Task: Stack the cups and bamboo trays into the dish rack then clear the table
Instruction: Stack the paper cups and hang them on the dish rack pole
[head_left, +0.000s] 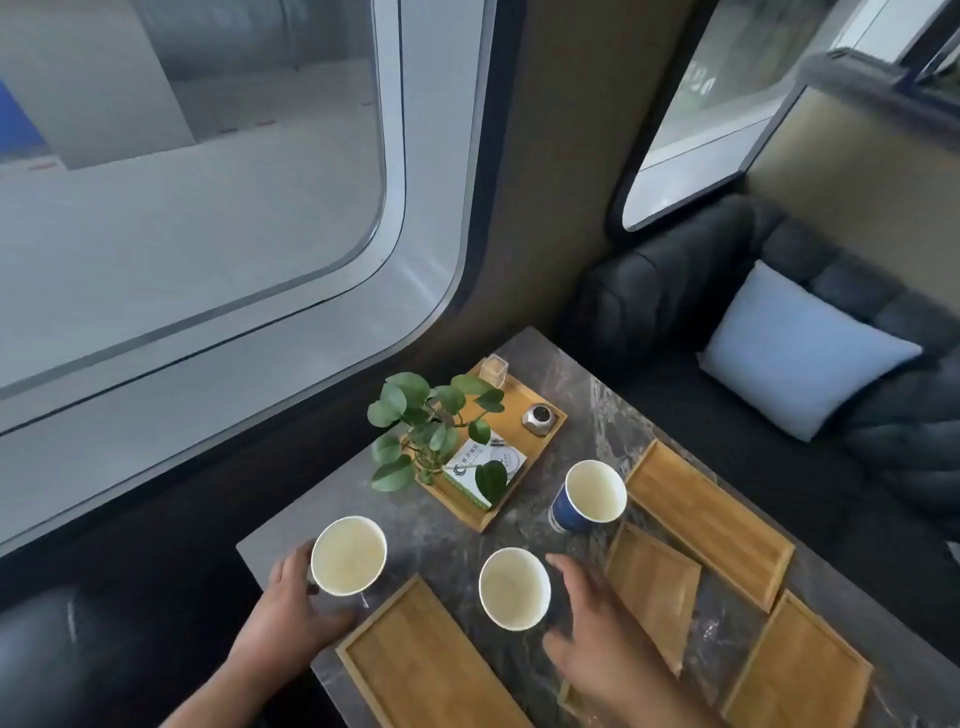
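Left cup (349, 556): upright; left hand (291, 608) gripped it, 8 o'clock.
Middle cup (514, 588): upright; right hand (587, 623) curved at 3 o'clock, grip we couldn't tell.

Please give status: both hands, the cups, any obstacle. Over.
Left hand grips left cup. Right hand curled beside middle cup, contact unclear. Third cup, bamboo trays on table. Rack not visible.

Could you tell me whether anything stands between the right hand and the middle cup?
Nothing visible does. The right hand curves open right beside the middle cup; the left hand holds the left cup.
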